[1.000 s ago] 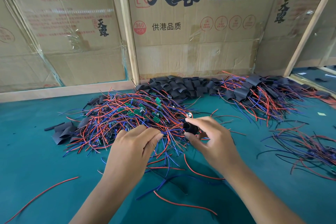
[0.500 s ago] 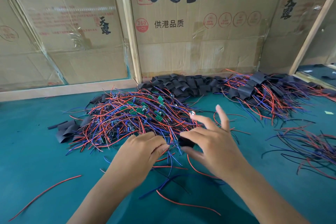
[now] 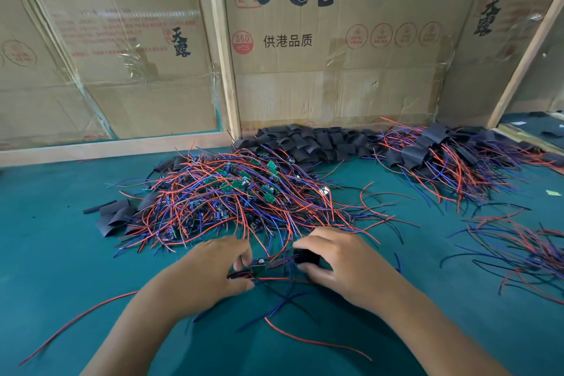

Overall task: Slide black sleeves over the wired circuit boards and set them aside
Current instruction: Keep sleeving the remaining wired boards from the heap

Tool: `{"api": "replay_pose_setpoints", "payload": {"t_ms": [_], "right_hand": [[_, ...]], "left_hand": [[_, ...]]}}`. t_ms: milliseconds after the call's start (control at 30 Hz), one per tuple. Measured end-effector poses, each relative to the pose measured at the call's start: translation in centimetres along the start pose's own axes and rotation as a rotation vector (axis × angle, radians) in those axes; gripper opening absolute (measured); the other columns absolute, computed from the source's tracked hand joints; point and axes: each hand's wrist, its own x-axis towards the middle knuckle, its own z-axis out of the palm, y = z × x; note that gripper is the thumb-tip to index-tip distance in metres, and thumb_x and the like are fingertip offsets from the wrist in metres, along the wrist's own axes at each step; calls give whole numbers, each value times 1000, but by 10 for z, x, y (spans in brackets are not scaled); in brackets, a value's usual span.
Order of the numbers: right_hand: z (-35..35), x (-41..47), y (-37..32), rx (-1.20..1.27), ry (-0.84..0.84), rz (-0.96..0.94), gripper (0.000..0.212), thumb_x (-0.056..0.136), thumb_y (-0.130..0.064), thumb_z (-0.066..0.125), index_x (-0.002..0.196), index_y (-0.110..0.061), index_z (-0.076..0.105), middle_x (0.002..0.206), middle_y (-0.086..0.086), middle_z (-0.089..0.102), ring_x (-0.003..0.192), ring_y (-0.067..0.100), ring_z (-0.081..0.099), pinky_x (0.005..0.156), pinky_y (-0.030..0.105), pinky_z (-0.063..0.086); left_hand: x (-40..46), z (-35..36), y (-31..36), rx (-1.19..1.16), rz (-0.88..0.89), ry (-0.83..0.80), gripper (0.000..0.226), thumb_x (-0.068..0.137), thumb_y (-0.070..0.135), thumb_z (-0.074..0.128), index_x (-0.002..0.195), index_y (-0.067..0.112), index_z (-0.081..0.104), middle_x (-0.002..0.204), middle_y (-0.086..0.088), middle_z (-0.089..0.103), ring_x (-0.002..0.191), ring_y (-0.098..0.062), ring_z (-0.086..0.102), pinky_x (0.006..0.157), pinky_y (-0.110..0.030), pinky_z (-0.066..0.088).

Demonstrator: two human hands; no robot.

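My left hand (image 3: 210, 272) pinches a small green circuit board (image 3: 258, 269) with red and blue wires, just in front of the big tangle of wired boards (image 3: 232, 192). My right hand (image 3: 345, 266) grips a black sleeve (image 3: 307, 256) between thumb and fingers, a short gap to the right of the board. The board's wires run toward the sleeve; whether they enter it is hidden. A heap of loose black sleeves (image 3: 308, 144) lies against the back wall. Sleeved boards (image 3: 433, 159) are piled at the back right.
Cardboard walls (image 3: 335, 40) close the back of the green table (image 3: 61, 269). A few flat black sleeves (image 3: 114, 220) lie left of the tangle. Loose wires (image 3: 518, 253) spread at the right, and a single red wire (image 3: 79, 323) lies at the front left.
Both hands have drawn back toward me from the tangle. The left hand has pulled a board out of the pile, and the right hand's fingers have curled down round the sleeve.
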Motion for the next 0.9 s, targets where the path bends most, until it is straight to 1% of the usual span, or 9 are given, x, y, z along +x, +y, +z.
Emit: {"api": "replay_pose_setpoints", "payload": {"t_ms": [67,133,233,300,433,533,633,733,900], "right_hand": [[1,1,-1,6,-12,3,28,96,-31,63,120,-17,65,104,-2,63,100,17,56,87,28,44],[3,1,-2,5,-33,10,30,97,-33,62,123,-18,64,107,-2,62,102,16,55,88,27,42],[3,1,-3,13,-41,17,32,96,-34,62,124,-18,64,107,-3,62,101,17,56,87,26,42],[2,0,-4,27,-35,25,32,96,-34,62,124,-19,63,107,-3,62,101,17,57,88,28,44],[0,0,-6,73,-12,19,28,96,-35,61,119,-20,63,108,-4,65,101,17,58,90,34,46],[-1,1,-6,82,14,3,29,96,-35,61,119,-17,65,109,-3,67,103,17,60,91,35,47],[-1,0,-8,130,55,8,33,97,-37,60,124,-17,64,113,-4,66,105,16,60,92,34,48],[-1,-1,-9,157,109,6,37,95,-33,66,128,-15,63,118,-3,66,109,15,62,93,32,50],[-4,1,-10,137,164,-33,36,92,-28,71,124,-11,66,112,-2,70,102,16,66,88,32,52]], "left_hand": [[5,5,0,-15,-17,65,25,90,43,69,92,31,48,87,14,51,73,2,45,70,-13,36],[9,9,0,-41,-28,132,23,92,47,65,97,32,48,87,13,50,73,-1,46,70,-19,38],[13,14,-1,5,-10,106,22,97,46,58,115,33,59,101,14,50,90,-3,52,85,-25,42],[14,13,1,31,26,108,17,97,42,59,109,31,65,103,13,50,94,-7,52,88,-27,42],[11,6,7,-42,52,236,12,94,39,65,97,28,60,92,15,61,83,-4,54,80,-25,43],[8,3,14,-145,79,301,15,90,37,71,95,29,59,84,15,65,82,-2,57,73,-11,38],[8,5,24,-291,118,326,20,85,27,79,92,25,61,85,12,65,87,-6,59,76,-13,42],[8,8,28,-401,131,326,20,84,22,80,94,26,64,89,13,67,90,-9,62,78,-15,45],[6,6,25,-519,134,300,18,87,20,78,96,31,69,91,16,71,87,-6,66,77,-11,45]]}}
